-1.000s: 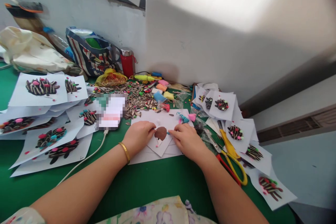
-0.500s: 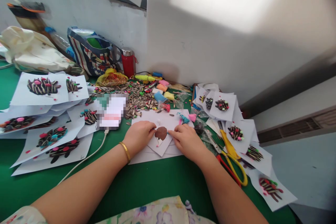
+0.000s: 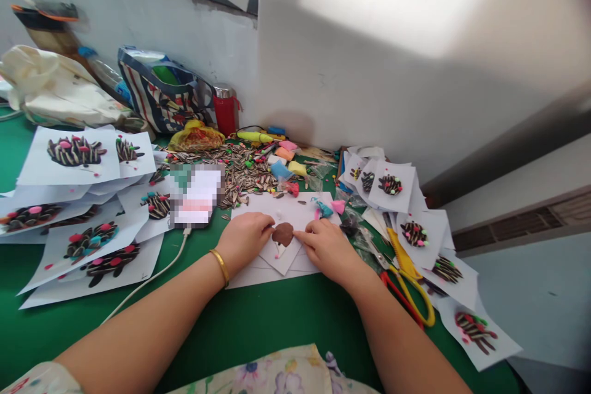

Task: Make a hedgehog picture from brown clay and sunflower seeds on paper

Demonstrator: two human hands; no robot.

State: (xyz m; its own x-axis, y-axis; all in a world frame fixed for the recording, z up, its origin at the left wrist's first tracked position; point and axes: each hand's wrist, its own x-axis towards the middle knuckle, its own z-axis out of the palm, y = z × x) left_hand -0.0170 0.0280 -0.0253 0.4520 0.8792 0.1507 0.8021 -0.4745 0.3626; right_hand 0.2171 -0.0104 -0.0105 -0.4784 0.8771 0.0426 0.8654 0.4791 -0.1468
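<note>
A flat brown clay shape (image 3: 282,233) lies on a small white paper card (image 3: 281,257) on the green table (image 3: 258,320). My left hand (image 3: 244,239), a gold bangle at its wrist, rests curled on the card with its fingertips at the clay's left edge. My right hand (image 3: 327,247) presses its fingertips against the clay's right edge, fingers bent together. What either hand pinches, if anything, is hidden.
A heap of sunflower seeds (image 3: 240,173) and coloured clay lumps (image 3: 284,163) lie behind the card. Finished seed-and-clay pictures on paper (image 3: 78,154) cover the left and right (image 3: 390,184). Yellow and red scissors (image 3: 406,283) lie right. A blurred phone (image 3: 196,196) with cable sits left.
My right hand has shifted slightly left against the clay, covering the small blue bit seen by its fingertip before. The left hand stays put.
</note>
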